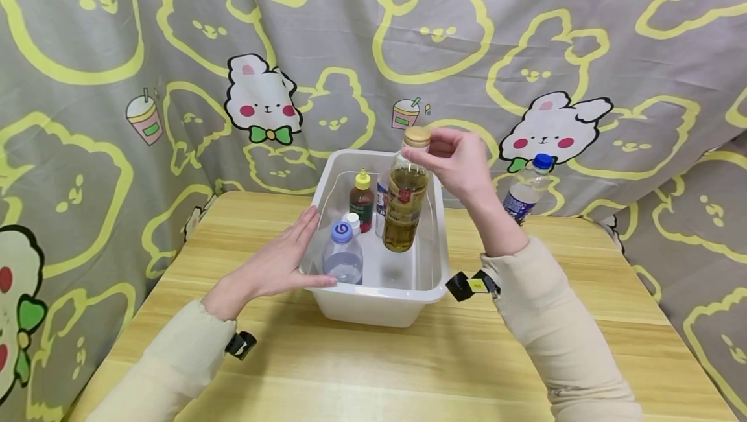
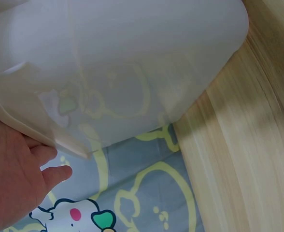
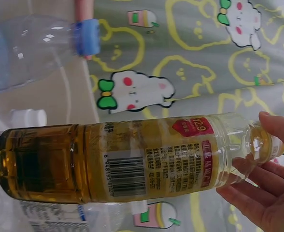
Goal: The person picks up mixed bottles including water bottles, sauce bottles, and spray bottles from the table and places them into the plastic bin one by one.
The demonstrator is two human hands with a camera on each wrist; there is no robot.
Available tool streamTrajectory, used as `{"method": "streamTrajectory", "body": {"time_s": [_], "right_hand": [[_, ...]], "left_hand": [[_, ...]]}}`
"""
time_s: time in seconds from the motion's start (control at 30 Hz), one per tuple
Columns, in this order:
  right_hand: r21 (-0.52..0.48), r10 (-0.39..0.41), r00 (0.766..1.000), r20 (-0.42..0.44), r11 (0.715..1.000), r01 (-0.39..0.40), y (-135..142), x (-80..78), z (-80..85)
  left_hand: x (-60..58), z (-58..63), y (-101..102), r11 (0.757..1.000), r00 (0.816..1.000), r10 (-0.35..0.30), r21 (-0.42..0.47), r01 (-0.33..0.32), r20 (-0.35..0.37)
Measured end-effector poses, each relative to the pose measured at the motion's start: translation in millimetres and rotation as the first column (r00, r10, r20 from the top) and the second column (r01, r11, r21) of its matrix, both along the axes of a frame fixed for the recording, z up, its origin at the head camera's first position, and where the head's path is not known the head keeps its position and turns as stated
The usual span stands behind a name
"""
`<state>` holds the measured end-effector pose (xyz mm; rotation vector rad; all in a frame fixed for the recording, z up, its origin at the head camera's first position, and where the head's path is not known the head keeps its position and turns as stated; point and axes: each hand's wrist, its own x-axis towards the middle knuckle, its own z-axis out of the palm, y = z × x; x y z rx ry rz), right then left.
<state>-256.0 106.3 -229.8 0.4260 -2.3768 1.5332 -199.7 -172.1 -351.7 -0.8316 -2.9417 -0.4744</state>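
Observation:
My right hand (image 1: 461, 166) pinches a clear bottle of amber liquid (image 1: 406, 205) by its neck, just under the gold cap. The bottle hangs nearly upright over the right half of a white plastic bin (image 1: 373, 310); in the right wrist view its label (image 3: 161, 159) shows a barcode. My left hand (image 1: 271, 263) rests on the bin's front left corner, fingers extended along the left rim and thumb over the front one. Inside the bin stand a clear bottle with a blue cap (image 1: 342, 257), a red sauce bottle with a yellow nozzle (image 1: 362, 205), a white-capped bottle (image 1: 353, 220) and a partly hidden labelled bottle (image 1: 382, 201).
On the wooden table (image 1: 280, 357), right of the bin, stands another bottle with a blue cap (image 1: 523, 195), partly behind my right forearm. A grey patterned curtain (image 1: 332, 39) surrounds the back and sides of the table.

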Motion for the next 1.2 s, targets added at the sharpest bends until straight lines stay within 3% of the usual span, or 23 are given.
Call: {"method": "streamTrajectory", "body": {"time_s": [0.33,1.2], "right_hand": [[0.105,0.004,1.000,0.031,0.994,-0.007,4,-6.3,-28.0],[0.021,-0.002,0.987,0.158,1.000,-0.001,5,-19.9,-82.1]], "left_hand": [[0.0,0.4,-1,1.000,1.000,-0.002,-0.008,0.002,-0.004],[0.8,-0.8,0,1.000,1.000,0.006,-0.008,-0.006,0.007]]}}
